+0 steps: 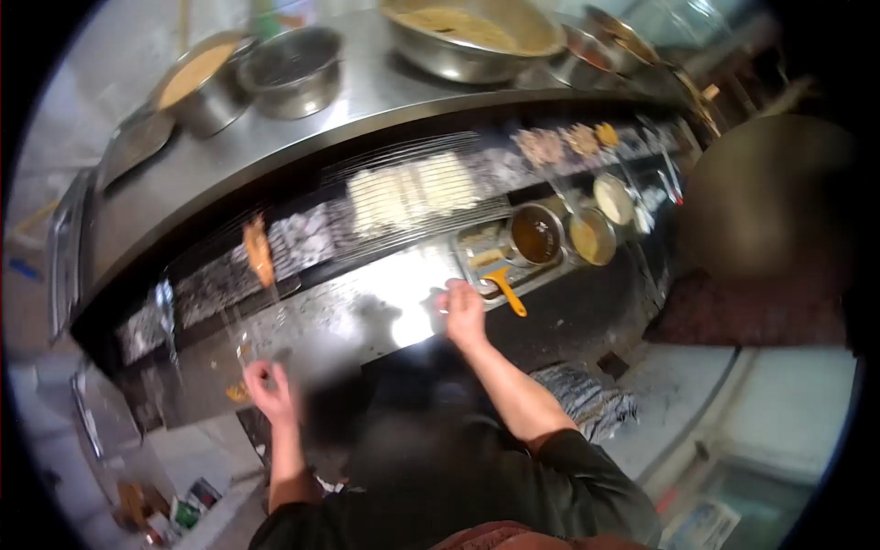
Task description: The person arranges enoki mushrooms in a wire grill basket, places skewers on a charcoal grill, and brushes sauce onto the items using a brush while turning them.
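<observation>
Before the grill (206,295), the left hand (269,390) and right hand (465,313) curl, blurred; I can't tell whether their fingers pinch anything. Bowls (449,62) stand on the steel counter (359,84) behind it.

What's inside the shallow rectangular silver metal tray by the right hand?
The tray holds a tan oblong item, too blurred to identify. A tool with an orange-yellow handle crosses its near rim. A round silver metal pot covers its far right part; what's beneath is hidden.

Left hand (269,391): fingers curled
Right hand (464,312): near orange-handled tool (506,291)
Grill (403,152): pale food (412,194) midway, orange food (258,252) left
</observation>
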Tool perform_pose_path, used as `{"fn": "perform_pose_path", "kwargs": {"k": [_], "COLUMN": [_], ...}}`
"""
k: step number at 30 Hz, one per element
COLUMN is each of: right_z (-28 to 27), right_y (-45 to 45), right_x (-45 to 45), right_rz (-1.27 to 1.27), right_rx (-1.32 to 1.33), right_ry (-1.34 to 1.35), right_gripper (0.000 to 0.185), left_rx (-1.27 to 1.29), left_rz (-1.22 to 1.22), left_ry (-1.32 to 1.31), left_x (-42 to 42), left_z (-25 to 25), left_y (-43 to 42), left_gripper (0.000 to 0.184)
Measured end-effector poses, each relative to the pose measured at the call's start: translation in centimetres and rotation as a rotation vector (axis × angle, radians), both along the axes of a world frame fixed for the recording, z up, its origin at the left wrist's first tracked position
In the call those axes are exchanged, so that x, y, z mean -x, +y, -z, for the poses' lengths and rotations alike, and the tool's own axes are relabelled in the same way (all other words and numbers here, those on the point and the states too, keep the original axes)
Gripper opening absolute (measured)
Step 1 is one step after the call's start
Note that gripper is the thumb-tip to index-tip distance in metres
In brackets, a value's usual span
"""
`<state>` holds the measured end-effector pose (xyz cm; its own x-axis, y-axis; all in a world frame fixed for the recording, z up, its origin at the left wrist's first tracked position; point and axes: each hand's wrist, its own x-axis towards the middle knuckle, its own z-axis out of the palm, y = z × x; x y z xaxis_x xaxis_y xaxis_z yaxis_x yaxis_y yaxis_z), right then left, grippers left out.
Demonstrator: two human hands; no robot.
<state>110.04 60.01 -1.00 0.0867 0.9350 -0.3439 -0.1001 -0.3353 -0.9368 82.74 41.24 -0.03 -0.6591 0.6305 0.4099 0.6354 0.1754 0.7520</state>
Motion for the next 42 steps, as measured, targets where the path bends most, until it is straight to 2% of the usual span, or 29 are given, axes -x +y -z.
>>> {"fn": "perform_pose_path", "kwargs": {"k": [2,3,4,5,6,7,10,11,12,14,16,17,18,19,20,21,22,23,25,26,28,30,31,34,36,37,39,40,42], "right_z": [2.0,3.1,3.3,3.6,4.2,4.9,4.7,1.1,0.9,0.8,-4.9,-2.6,-2.9,-0.4,-1.1,0.5,-3.0,-0.5,0.8,1.3,0.1,1.7,2.1,5.2,8.0,8.2,3.2,2.8,0.7], "right_y": [0.8,1.4,1.8,2.1,2.3,2.8,3.6,3.4,3.2,3.5,7.5,10.1,12.3,16.3,20.1,24.8,28.0,32.9,40.6,43.7,47.5,50.9,52.7,56.2,57.6,57.7,55.2,54.9,52.9], "right_x": [-0.2,-0.5,-0.6,-0.7,-1.3,-1.5,-2.8,-3.5,-4.8,-8.5,-16.4,-21.8,-26.1,-32.1,-37.9,-44.5,-48.8,-54.7,-63.9,-67.4,-70.8,-72.9,-73.6,-75.4,-76.8,-76.9,-73.5,-74.1,-75.3], "right_rz": [-0.09,-0.139,-0.123,-0.104,-0.156,-0.183,-0.306,-0.255,-0.289,-0.369,-0.526,-0.471,-0.128,0.104,0.189,0.264,0.192,0.307,0.287,0.286,0.116,0.12,0.044,-0.126,-0.13,-0.154,-0.143,-0.132,-0.174], "right_rx": [-0.1,0.073,0.107,0.143,0.025,0.071,0.063,0.154,0.083,-0.072,-0.055,-0.685,-0.271,-0.267,-0.364,-0.545,-0.321,-0.42,-0.305,-0.141,0.078,-0.035,0.038,0.083,0.047,0.054,-0.001,-0.07,-0.202], "right_ry": [-0.13,-0.033,0.019,0.07,0.085,0.048,-0.029,0.15,0.025,-0.224,-0.289,-0.851,-0.218,-0.287,-0.512,-0.727,-0.871,-0.959,-1.215,-1.282,-1.358,-1.496,-1.466,-1.239,-1.294,-1.301,-1.331,-1.365,-1.303], "right_gripper": [0.029,0.029,0.029,0.029,0.03,0.031,0.036,0.038,0.038,0.037,0.033,0.023,0.02,0.022,0.028,0.032,0.035,0.037,0.049,0.059,0.069,0.077,0.083,0.073,0.061,0.051,0.047,0.048,0.043], "left_rx": [0.088,0.108,0.104,0.234,0.369,0.255,0.241,0.28,0.317,0.444,0.408,0.336,0.329,0.345,0.308,0.27,0.248,0.258,0.348,0.386,0.452,0.509,0.509,0.51,0.575,0.449,0.373,0.335,0.313], "left_rz": [0.325,0.427,0.521,0.59,0.646,0.645,0.698,0.703,0.697,0.706,0.715,0.744,0.706,0.613,0.474,0.356,0.26,0.207,0.19,0.172,0.129,0.05,0.032,-0.002,-0.127,-0.057,-0.024,-0.006,-0.054], "left_ry": [-0.243,0.037,0.321,0.27,0.224,0.54,-0.325,-0.461,-0.594,-0.556,-0.262,-0.059,-0.155,-0.496,-0.863,-1.047,-1.14,-1.145,-1.019,-0.975,-0.931,-0.948,-0.925,-0.946,-1.022,-0.915,-0.905,-0.901,-1.053], "left_x": [-4.3,-6.5,-8.7,-10.5,-12.0,-12.8,-17.5,-18.0,-18.5,-19.3,-19.3,-19.5,-20.1,-20.7,-21.3,-21.7,-22.0,-22.4,-22.8,-22.7,-22.7,-22.8,-22.9,-24.1,-23.8,-25.2,-27.8,-29.1,-25.5], "left_z": [1.4,2.5,3.7,4.4,5.4,11.2,6.8,5.0,3.2,0.7,2.4,2.2,2.5,2.9,3.1,3.0,3.0,2.7,2.0,1.7,1.4,0.8,1.0,0.8,1.2,0.6,-1.6,-2.6,0.2], "left_y": [2.0,3.5,5.3,6.7,7.9,9.2,13.9,14.8,15.8,17.6,19.0,19.7,20.0,20.3,20.6,20.8,20.8,21.0,21.6,22.1,23.0,22.9,22.8,24.6,25.2,25.3,26.3,26.8,25.5], "left_gripper": [0.012,0.014,0.018,0.022,0.026,0.027,0.024,0.025,0.026,0.027,0.03,0.03,0.029,0.03,0.032,0.035,0.04,0.039,0.038,0.038,0.037,0.037,0.035,0.029,0.026,0.025,0.019,0.017,0.018]}}
